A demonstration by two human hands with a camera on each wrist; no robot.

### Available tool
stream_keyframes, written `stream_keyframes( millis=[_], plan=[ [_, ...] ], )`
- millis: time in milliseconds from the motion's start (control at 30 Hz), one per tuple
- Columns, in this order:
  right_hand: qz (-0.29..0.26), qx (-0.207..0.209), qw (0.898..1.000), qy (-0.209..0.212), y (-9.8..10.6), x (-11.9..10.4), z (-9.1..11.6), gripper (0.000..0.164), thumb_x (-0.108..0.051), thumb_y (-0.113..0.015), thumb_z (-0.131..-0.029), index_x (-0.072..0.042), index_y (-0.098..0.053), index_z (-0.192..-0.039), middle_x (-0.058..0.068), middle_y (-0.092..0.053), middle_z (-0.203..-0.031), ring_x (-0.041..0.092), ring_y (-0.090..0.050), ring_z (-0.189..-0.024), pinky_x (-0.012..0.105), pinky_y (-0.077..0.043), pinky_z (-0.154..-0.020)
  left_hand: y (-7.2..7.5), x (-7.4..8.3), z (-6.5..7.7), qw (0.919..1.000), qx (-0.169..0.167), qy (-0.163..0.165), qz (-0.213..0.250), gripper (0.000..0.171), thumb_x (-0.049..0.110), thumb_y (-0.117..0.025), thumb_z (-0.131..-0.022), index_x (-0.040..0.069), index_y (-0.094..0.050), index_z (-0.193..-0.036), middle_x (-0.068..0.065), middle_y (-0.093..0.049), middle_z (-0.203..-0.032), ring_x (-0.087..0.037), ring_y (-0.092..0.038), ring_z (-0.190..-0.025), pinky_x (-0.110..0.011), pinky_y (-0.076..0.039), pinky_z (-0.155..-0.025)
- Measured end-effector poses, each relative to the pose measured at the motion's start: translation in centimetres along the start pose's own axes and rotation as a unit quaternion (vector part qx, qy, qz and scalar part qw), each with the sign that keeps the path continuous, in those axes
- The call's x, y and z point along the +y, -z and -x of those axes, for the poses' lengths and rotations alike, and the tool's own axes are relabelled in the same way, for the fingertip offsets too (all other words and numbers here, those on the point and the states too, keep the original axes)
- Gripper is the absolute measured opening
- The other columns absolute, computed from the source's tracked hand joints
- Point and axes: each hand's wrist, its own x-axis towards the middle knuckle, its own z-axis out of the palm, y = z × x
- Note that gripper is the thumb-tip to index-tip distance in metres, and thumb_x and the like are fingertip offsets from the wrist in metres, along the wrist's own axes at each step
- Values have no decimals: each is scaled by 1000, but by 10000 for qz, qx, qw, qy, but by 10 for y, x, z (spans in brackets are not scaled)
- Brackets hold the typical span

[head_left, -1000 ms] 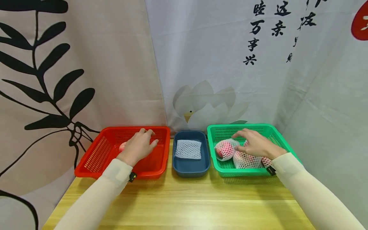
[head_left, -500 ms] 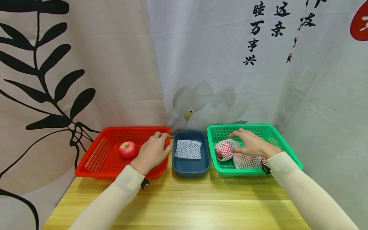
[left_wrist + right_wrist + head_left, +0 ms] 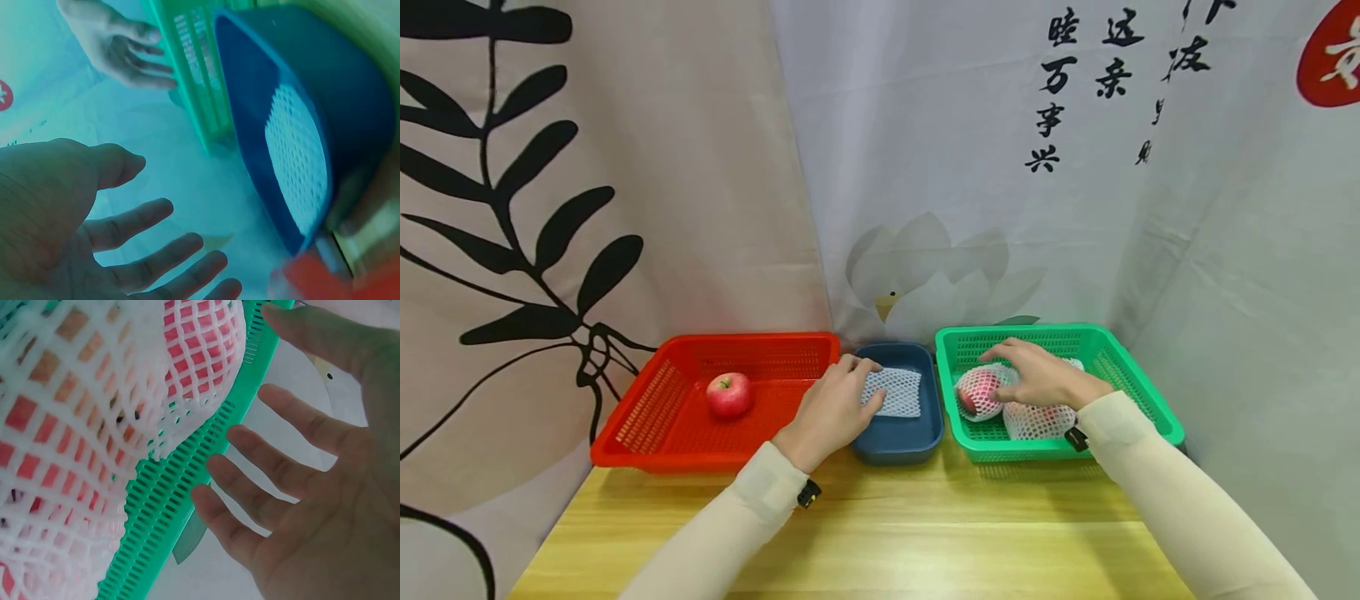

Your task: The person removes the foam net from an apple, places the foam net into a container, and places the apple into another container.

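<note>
My left hand (image 3: 835, 408) hovers between the red basket and the blue tray (image 3: 898, 450), its fingertips overlapping the tray's left side in the head view. The left wrist view shows its fingers spread with nothing between them. A white foam net sleeve (image 3: 901, 392) lies flat in the tray. My right hand (image 3: 1041, 373) is over the green basket (image 3: 1000, 452), fingers loose and apart, holding nothing. Below it sit several apples in white foam nets, one net-wrapped apple (image 3: 981, 393) at the left and another wrapped apple (image 3: 62, 437) close in the right wrist view.
One bare red apple (image 3: 730, 395) rests in the red basket (image 3: 655, 454) on the left. All three containers stand in a row on the wooden table (image 3: 925, 533). A printed cloth (image 3: 715, 167) hangs right behind them.
My left hand has moved right, from over the red basket to the blue tray's left side, uncovering the bare apple. My right hand has drifted slightly left over the green basket.
</note>
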Motion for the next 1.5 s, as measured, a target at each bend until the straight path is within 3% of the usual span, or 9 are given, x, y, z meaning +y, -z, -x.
stream_keyframes(
  millis=[333,567,733,1500],
  plan=[
    [120,-152,9998,55,-1,-5,-11,59,-28,-87,-106,-14,-67,-160,24,-59,-170,53,-55,-159,76,-49,-128,-20,16,1,9993,24,-323,177,43,35,-80,-112,14,-75,-149,-17,-72,-149,-33,-74,-123,-49,-74,-97],
    [108,-282,9995,7,-3,-7,-14,60,-27,-87,-106,-15,-67,-161,25,-56,-172,54,-53,-161,76,-49,-128,-34,26,1,9980,105,-587,187,41,35,-81,-112,14,-76,-147,-16,-74,-147,-32,-77,-117,-48,-74,-93],
    [175,-320,9993,-27,-5,-9,-17,60,-29,-88,-106,-15,-67,-161,24,-57,-172,52,-55,-160,74,-51,-127,-43,33,1,9972,130,-694,233,42,37,-81,-112,13,-77,-146,-14,-73,-147,-32,-76,-121,-50,-71,-102],
    [257,-772,9965,-184,-9,-12,-28,64,-25,-87,-107,-11,-64,-165,27,-55,-174,54,-53,-161,75,-51,-127,-78,64,-1,9960,-83,-850,282,51,50,-70,-117,19,-69,-157,-18,-62,-166,-44,-65,-146,-66,-64,-113]
  ],
)
